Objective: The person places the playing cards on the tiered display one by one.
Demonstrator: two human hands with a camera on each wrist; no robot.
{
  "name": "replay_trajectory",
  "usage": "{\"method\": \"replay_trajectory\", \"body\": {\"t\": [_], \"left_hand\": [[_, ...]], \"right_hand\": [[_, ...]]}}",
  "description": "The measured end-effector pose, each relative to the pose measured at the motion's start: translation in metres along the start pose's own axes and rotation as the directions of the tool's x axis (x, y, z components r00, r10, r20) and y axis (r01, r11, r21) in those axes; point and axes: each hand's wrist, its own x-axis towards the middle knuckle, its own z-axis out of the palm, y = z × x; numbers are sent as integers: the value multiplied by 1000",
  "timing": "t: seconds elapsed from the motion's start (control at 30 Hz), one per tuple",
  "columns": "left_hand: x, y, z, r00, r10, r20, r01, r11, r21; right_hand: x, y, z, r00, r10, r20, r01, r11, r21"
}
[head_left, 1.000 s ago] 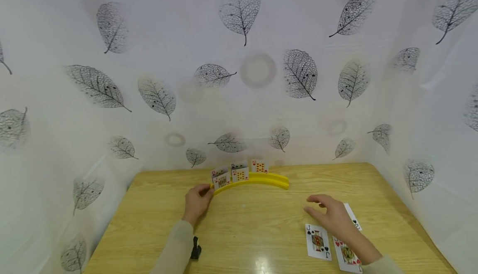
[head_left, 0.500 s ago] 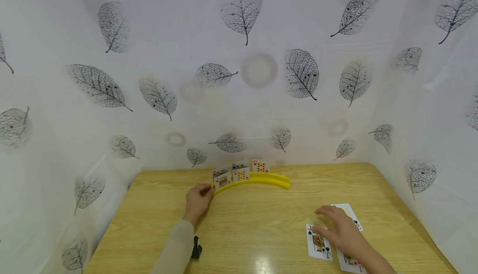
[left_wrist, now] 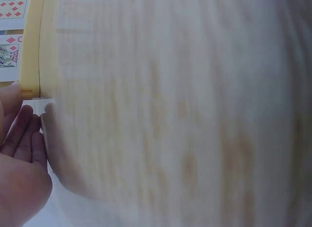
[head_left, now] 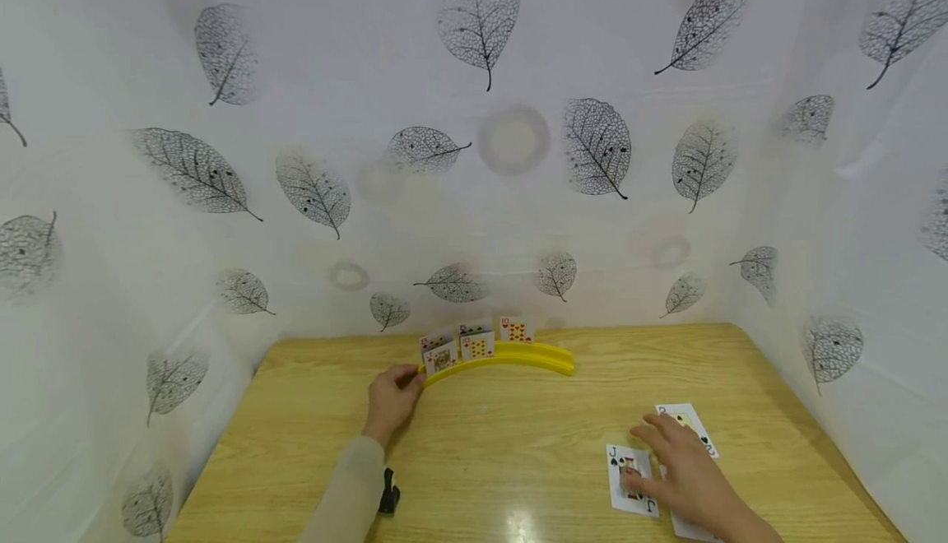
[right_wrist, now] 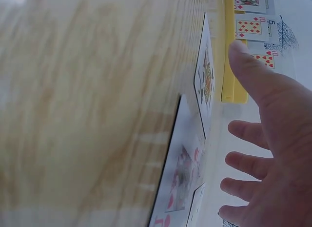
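A curved yellow card holder (head_left: pixel 541 355) stands at the back of the table, with several playing cards upright in it. Among them are a jack of diamonds (head_left: pixel 442 359), a ten of diamonds (head_left: pixel 477 347) and a ten of hearts (head_left: pixel 517 331). My left hand (head_left: pixel 392 401) pinches the holder's left end. At the right, my right hand (head_left: pixel 685 473) is over cards lying face up, fingers spread and holding nothing. Its thumb overlaps the jack of spades (head_left: pixel 620 500); the two of spades (head_left: pixel 692 424) lies beyond its fingers. A jack of hearts (right_wrist: pixel 179 180) is mostly hidden under it in the head view.
The wooden table (head_left: pixel 518 436) reaches back to a white curtain (head_left: pixel 518 222) printed with leaves, which also hangs along both sides. A small black object (head_left: pixel 388 495) shows beside my left sleeve (head_left: pixel 348 485).
My right hand has drawn back toward me and now spreads lower over the loose cards, uncovering the two of spades. The left hand and the card holder stay in place.
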Motion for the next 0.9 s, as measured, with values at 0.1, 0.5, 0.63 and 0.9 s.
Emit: {"method": "replay_trajectory", "body": {"t": [0.1, 0.5, 0.63, 0.9], "left_hand": [[1, -1, 0, 1000, -13, 4, 13, 1000, -6], [0, -2, 0, 1000, -23, 18, 23, 1000, -5], [1, -4, 1, 1000, -14, 14, 14, 1000, -6], [-1, -2, 2, 1000, -18, 5, 18, 999, -26]], "right_hand": [[-3, 1, 1, 1000, 3, 11, -3, 999, -35], [-11, 4, 5, 989, 79, 124, -76, 997, -31], [-11, 5, 6, 992, 66, 105, -64, 998, -26], [-11, 4, 6, 997, 41, 63, -39, 999, -29]]}}
